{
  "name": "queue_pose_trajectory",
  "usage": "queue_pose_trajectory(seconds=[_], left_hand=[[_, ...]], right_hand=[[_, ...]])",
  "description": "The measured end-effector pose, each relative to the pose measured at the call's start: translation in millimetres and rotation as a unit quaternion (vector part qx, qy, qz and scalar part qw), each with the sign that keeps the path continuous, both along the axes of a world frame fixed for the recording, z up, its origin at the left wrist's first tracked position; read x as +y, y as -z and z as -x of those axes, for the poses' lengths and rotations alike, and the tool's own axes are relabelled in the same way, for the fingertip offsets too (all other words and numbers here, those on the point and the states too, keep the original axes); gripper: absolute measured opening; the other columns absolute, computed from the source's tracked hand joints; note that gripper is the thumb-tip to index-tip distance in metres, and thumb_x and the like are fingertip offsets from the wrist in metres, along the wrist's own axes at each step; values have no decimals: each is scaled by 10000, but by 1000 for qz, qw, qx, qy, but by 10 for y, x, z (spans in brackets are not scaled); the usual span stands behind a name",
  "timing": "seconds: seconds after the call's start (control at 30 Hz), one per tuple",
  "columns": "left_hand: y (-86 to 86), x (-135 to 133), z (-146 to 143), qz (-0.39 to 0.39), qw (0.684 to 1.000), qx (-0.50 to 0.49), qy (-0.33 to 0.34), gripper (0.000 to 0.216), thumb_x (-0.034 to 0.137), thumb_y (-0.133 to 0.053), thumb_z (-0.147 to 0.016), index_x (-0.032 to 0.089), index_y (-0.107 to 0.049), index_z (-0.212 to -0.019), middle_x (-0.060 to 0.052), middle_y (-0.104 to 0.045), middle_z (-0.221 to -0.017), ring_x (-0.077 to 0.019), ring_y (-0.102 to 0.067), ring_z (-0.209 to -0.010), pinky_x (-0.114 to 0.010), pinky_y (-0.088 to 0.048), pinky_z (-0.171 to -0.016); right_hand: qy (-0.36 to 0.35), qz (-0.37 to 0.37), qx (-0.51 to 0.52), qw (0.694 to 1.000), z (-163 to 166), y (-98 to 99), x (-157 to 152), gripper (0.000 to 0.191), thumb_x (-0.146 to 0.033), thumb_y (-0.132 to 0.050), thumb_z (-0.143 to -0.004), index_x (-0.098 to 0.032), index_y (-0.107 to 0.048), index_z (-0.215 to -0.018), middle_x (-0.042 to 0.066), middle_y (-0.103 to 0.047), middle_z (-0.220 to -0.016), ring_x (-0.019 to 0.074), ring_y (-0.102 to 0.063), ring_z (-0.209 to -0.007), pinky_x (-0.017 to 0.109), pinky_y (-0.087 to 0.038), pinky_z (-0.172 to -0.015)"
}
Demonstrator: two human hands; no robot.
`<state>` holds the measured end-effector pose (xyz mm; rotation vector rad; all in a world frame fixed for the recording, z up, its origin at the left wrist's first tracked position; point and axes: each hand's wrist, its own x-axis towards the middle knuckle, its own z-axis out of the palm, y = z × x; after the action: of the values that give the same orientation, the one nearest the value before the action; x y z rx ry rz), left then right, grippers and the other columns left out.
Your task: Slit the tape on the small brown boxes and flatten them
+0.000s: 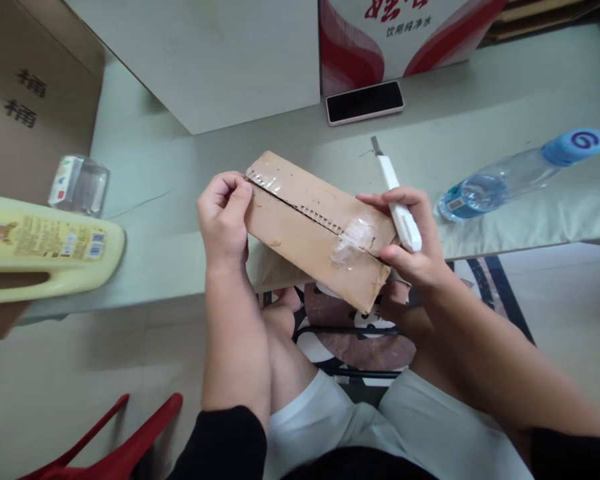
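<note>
A flat brown cardboard box (300, 233), taped along its top seam with clear tape, is held tilted over the table's front edge. My left hand (223, 217) pinches the box's left end at the tape. My right hand (410, 243) supports the box's right end and is closed round a white utility knife (397, 200), whose blade points away from me.
On the pale table (145, 200) lie a phone (365, 102), a clear water bottle with a blue cap (515, 175), a yellow jug (40, 247) and a small clear container (79, 185). A white box and a red-and-white carton stand behind. Red chair (120, 447) at lower left.
</note>
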<state>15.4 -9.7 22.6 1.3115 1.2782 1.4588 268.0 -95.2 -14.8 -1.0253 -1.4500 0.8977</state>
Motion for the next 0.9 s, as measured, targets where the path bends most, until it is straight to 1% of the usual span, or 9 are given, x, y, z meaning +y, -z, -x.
queue_pose_trajectory(seconds=[0.07,0.1,0.17,0.23,0.33,0.4,0.5,0.6,0.9], left_hand=[[31,14,12,-15,1000,-3,12,309,418,-787,-758,217,-565,-682,-35,-547,-778,-171,-513,-725,-313,-420,-706],[41,19,16,-18,1000,-1,11,323,429,-790,-762,217,-561,-679,-36,-548,-774,-171,-518,-720,-315,-420,-699],[52,25,16,-20,1000,0,-1,329,435,-792,-758,209,-566,-684,-38,-551,-771,-166,-517,-711,-314,-420,-690],[54,28,5,-23,1000,-4,-14,318,425,-793,-756,201,-576,-695,-35,-552,-761,-157,-506,-698,-306,-416,-682],[57,29,-20,-32,999,-19,-18,283,393,-794,-739,194,-599,-689,-26,-558,-741,-147,-494,-684,-293,-404,-673],[61,30,-34,-37,998,-34,-24,257,373,-795,-715,193,-618,-668,-23,-563,-723,-140,-489,-673,-287,-395,-666],[67,30,-46,-38,998,-33,-29,272,390,-796,-721,202,-610,-656,-18,-571,-719,-138,-492,-666,-285,-401,-662],[65,31,-54,-36,999,-24,-29,288,403,-793,-728,210,-591,-656,-19,-583,-741,-144,-499,-670,-291,-406,-662],[102,65,-27,-43,998,-25,-37,221,359,-769,-695,225,-605,-631,-33,-593,-756,-162,-495,-677,-323,-396,-658]], right_hand=[[59,-17,9,998,-3,-109,-14,689,-761,-756,-708,-310,-451,-1129,66,-728,-1170,264,-730,-1120,427,-625,-931],[107,-29,23,994,-11,-189,-31,602,-707,-768,-741,-304,-458,-1063,39,-732,-1047,240,-759,-1001,378,-640,-792],[188,-57,74,978,-42,-376,-82,419,-591,-736,-840,-282,-462,-910,-28,-638,-775,162,-722,-660,273,-522,-482],[175,-54,127,975,-83,-554,-148,346,-574,-676,-900,-277,-505,-857,-63,-509,-618,113,-563,-421,257,-369,-344],[100,-14,157,982,-117,-695,-231,408,-694,-589,-905,-294,-652,-955,-48,-504,-547,128,-498,-391,283,-353,-332],[112,-22,149,982,-109,-698,-261,446,-695,-573,-909,-273,-720,-903,-13,-562,-556,139,-534,-436,293,-358,-344],[147,-42,110,982,-87,-654,-286,339,-550,-647,-917,-255,-749,-786,5,-616,-574,131,-562,-461,295,-373,-366],[159,-43,31,986,-93,-632,-307,169,-387,-697,-909,-250,-765,-839,-16,-646,-599,100,-557,-457,273,-392,-387],[111,-113,-80,984,-133,-615,-326,115,-299,-661,-891,-237,-723,-817,-33,-642,-581,82,-508,-429,246,-374,-396]])
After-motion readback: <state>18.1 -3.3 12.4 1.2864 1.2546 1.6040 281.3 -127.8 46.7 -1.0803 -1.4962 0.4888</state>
